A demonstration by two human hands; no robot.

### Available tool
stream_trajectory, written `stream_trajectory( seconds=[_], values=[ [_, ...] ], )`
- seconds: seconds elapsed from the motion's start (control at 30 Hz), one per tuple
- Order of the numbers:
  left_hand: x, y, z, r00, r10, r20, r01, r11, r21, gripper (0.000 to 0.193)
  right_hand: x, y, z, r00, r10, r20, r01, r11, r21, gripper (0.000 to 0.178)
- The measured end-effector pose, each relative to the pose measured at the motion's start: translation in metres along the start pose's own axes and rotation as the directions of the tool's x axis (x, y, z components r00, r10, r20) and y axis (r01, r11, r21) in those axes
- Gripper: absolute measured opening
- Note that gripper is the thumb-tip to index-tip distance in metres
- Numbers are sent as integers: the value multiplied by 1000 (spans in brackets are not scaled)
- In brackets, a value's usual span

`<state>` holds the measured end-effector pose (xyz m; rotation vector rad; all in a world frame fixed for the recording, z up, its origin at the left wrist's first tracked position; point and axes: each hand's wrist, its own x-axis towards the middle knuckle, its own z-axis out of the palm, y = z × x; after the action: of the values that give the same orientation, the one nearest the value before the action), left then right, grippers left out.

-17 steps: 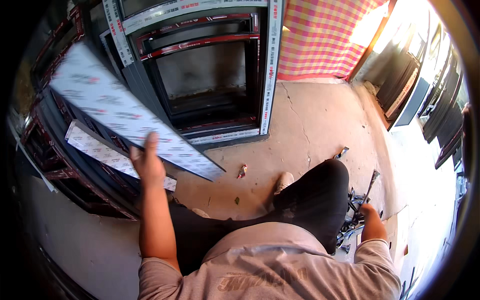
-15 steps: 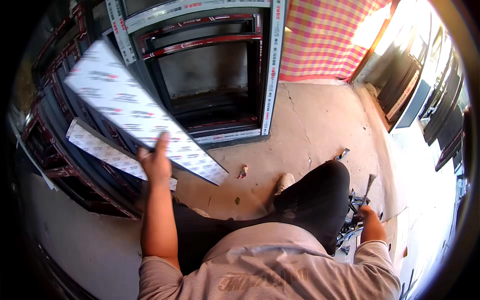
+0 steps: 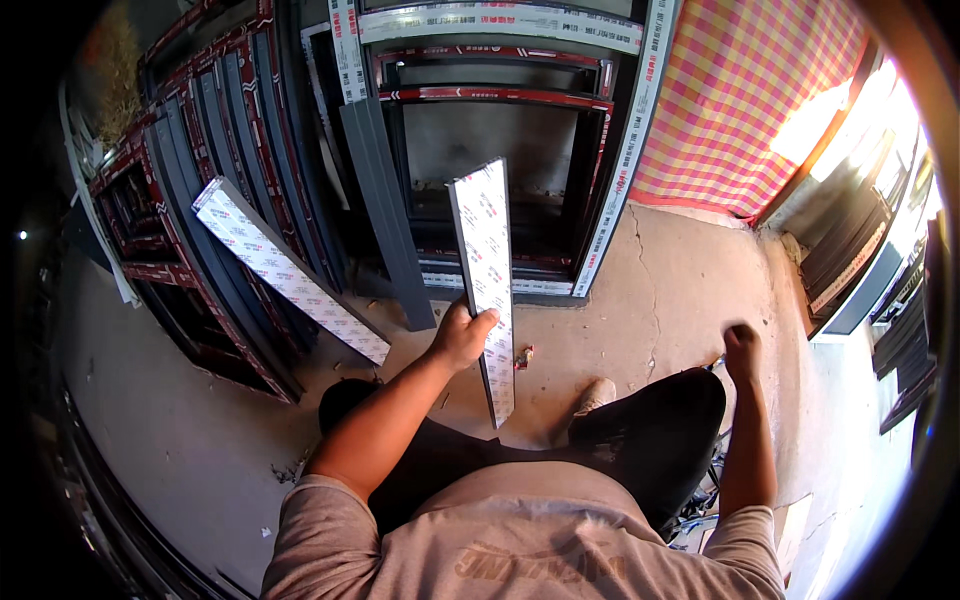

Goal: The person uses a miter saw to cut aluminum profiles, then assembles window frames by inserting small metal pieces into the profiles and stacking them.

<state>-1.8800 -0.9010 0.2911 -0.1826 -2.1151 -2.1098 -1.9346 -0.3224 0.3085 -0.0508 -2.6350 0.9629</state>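
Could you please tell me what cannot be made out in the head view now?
- Head view: four fingertips of the bare left hand, behind the long, flat, white-filmed panel.
- Head view: whether the bare right hand holds anything; blur and the hand itself hide it.
- Head view: part of the dark, shiny scraps, behind the black-trousered right leg.

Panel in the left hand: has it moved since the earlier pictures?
Yes: the panel has moved rightward against the standing frame, from across its left side to before its middle.
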Motion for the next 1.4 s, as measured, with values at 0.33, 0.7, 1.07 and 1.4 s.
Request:
stream_trajectory(
  seconds=[0.33, 0.7, 1.07, 1.4],
  values=[
    [-12, -2, 18, 993, -58, 100, 35, 976, 213, 36, -3, -408, 98, 765, -640, -78, 632, 720, 288, 50],
    [-10, 17, 2, 979, -30, 200, 27, 1000, 16, 47, -5, -418, 123, 781, -562, 272, 260, 689, 676, 36],
    [0, 55, -3, 951, -21, 307, 107, 958, -267, 49, -10, -420, 140, 753, -596, 278, 170, 585, 793, 23],
    [4, 45, -6, 943, -28, 333, 89, 982, -167, 45, -13, -426, 153, 822, -548, 157, 238, 580, 779, 22]
  ],
)
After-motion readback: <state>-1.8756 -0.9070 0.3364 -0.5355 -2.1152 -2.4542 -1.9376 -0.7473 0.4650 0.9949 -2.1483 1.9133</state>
